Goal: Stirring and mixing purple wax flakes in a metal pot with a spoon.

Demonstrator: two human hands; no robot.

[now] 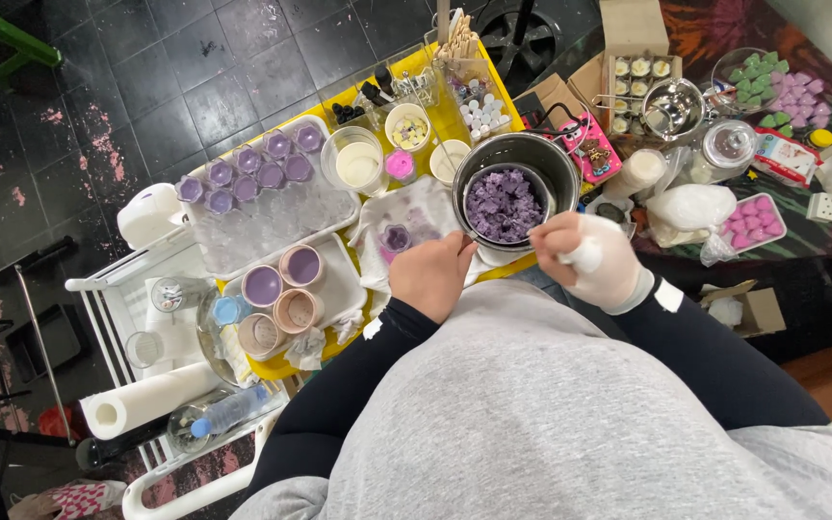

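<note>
The small metal pot (504, 204) of purple wax chunks sits nested inside the larger steel pot (551, 154), and everything here reads off that larger pot. Your right hand (591, 258), in a pale glove, is at its near rim on the right, fingers pinched together on what looks like a thin stirring stick angled up and left into the purple chunks. Your left hand (432, 274), bare, is at the near rim on the left, curled against the small pot's edge or handle; whether it is clamped on it you cannot tell from here. The chunks lie just ahead of both hands, the right one nearer. Left of the pots, a stained white cloth (406, 226) lies on the yellow tray (447, 117).
</note>
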